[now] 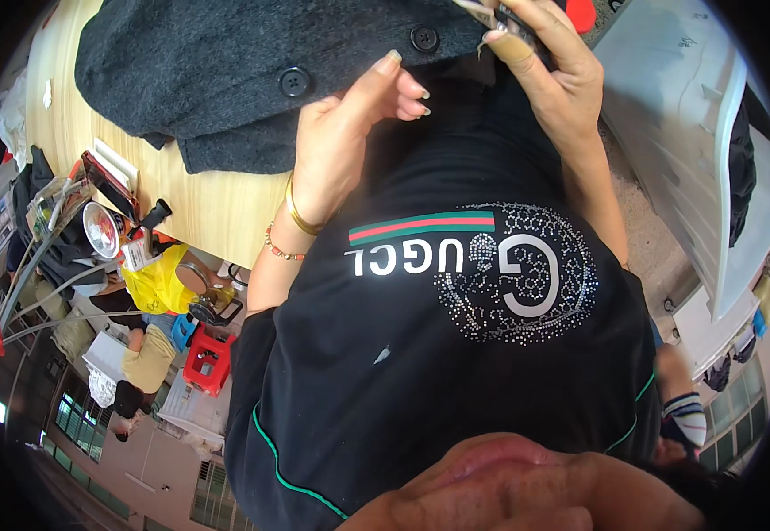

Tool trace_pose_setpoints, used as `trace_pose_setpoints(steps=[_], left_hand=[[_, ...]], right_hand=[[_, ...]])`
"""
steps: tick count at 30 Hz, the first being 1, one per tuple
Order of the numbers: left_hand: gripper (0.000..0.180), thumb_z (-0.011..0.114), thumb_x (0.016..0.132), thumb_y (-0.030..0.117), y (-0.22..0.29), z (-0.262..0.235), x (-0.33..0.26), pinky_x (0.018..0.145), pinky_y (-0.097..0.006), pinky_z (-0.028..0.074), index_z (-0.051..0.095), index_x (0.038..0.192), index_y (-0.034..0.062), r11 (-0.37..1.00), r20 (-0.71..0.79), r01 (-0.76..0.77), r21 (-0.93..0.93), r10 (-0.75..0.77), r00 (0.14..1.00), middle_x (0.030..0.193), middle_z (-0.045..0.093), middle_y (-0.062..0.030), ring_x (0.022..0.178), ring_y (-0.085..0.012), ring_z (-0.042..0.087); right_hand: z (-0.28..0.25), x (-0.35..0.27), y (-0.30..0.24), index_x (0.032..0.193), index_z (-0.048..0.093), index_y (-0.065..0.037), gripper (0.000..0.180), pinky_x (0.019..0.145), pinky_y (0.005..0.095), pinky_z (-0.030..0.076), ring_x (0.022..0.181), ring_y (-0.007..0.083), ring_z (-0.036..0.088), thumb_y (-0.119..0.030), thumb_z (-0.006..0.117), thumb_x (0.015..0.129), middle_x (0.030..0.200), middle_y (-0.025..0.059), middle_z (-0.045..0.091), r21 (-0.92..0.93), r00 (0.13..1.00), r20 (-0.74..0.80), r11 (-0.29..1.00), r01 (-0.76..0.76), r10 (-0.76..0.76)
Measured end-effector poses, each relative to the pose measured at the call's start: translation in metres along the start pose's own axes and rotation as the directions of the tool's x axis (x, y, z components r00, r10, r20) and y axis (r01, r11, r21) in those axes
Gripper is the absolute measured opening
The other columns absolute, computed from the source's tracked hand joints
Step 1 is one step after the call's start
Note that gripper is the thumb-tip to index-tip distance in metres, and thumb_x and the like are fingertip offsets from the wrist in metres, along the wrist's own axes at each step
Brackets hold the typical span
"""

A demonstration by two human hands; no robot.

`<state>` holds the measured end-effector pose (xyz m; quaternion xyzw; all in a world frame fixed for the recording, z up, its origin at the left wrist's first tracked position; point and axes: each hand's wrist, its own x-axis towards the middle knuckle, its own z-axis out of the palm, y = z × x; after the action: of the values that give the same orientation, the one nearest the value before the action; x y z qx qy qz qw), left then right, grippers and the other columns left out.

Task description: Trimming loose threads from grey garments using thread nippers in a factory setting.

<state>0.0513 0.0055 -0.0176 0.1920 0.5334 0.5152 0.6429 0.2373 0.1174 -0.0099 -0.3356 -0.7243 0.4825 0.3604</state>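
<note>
A dark grey wool-like garment (pixel 217 71) with black buttons lies over the near edge of the table. My left hand (pixel 341 133), with a gold bangle and a beaded bracelet at the wrist, is beside the garment's edge, next to a button (pixel 296 82). Its thumb stands apart from the loosely curled fingers, and I see nothing between them. At the garment's right end, my right hand (pixel 562 75) is closed around small metal thread snips (pixel 481 12), partly hidden by the fingers. A tan plaster covers its thumb. Another button (pixel 424 39) sits between the hands.
A pale wooden table (pixel 217 203) carries the garment. Left are a white bowl (pixel 102 228), a yellow bag (pixel 159 279) and a red stool (pixel 209 360). A large pale grey panel (pixel 668 115) rises at right. A person in yellow (pixel 149 358) is farther off.
</note>
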Motion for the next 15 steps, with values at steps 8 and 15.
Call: trace_pose_setpoints(steps=[8, 15], left_hand=[[0.027, 0.063, 0.096, 0.023, -0.004, 0.007, 0.002, 0.081, -0.031, 0.051, 0.07, 0.093, -0.0033, 0.989, -0.123, -0.023, -0.148, 0.005, 0.992, 0.093, 0.07, -0.0132, 0.083, -0.0176, 0.065], [0.034, 0.051, 0.1, 0.024, -0.008, 0.011, 0.008, 0.086, -0.035, 0.05, 0.065, 0.106, -0.0061, 0.975, -0.012, -0.03, -0.22, 0.028, 1.0, 0.096, 0.07, -0.019, 0.092, -0.024, 0.066]], right_hand=[[-0.017, -0.021, 0.022, 0.123, 0.065, -0.002, 0.039, 0.061, 0.0213, 0.037, 0.07, 0.0085, 0.047, -0.006, 0.071, 0.085, 0.084, 0.0004, 0.054, -0.137, 0.997, 0.043, 0.988, 0.072, -0.067], [-0.016, -0.026, 0.026, 0.124, 0.066, -0.008, 0.042, 0.061, 0.0214, 0.036, 0.073, 0.0085, 0.048, -0.009, 0.072, 0.083, 0.086, 0.0009, 0.058, -0.165, 0.995, 0.081, 0.984, 0.068, -0.055]])
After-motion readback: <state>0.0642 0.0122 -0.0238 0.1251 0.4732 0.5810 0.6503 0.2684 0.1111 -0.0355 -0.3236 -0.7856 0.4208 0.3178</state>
